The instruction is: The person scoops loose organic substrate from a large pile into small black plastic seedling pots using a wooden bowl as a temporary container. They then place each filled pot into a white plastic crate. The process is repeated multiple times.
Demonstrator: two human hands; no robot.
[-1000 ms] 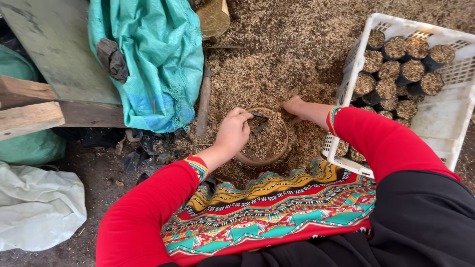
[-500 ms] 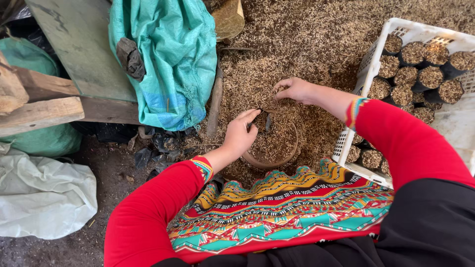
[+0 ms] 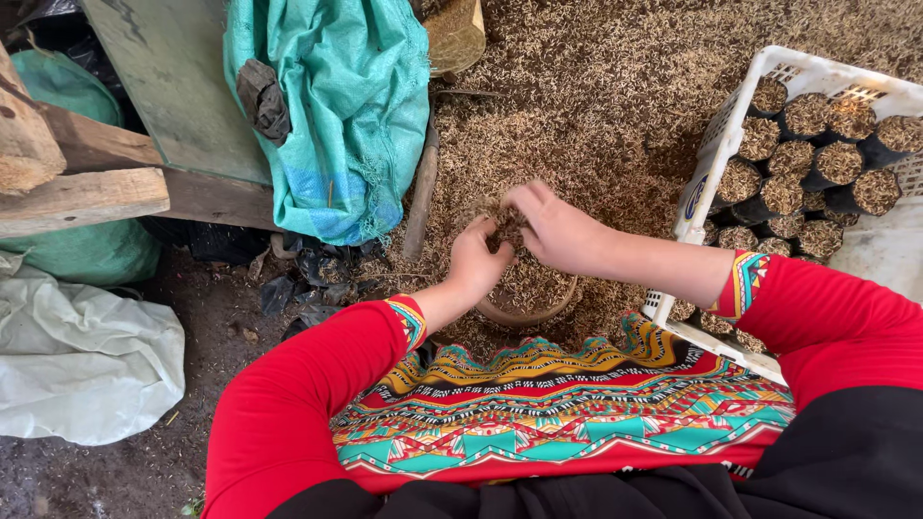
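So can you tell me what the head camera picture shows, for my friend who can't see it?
A person in red sleeves has both hands, left hand and right hand, over a small round pot full of husks, on a big husk pile. On the person's right a white crate holds many filled pots; a teal sack lies on the left.

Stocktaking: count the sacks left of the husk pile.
3: teal woven sack draped over the board, green sack under the wooden beams, white plastic sack lower left. Others may be hidden.
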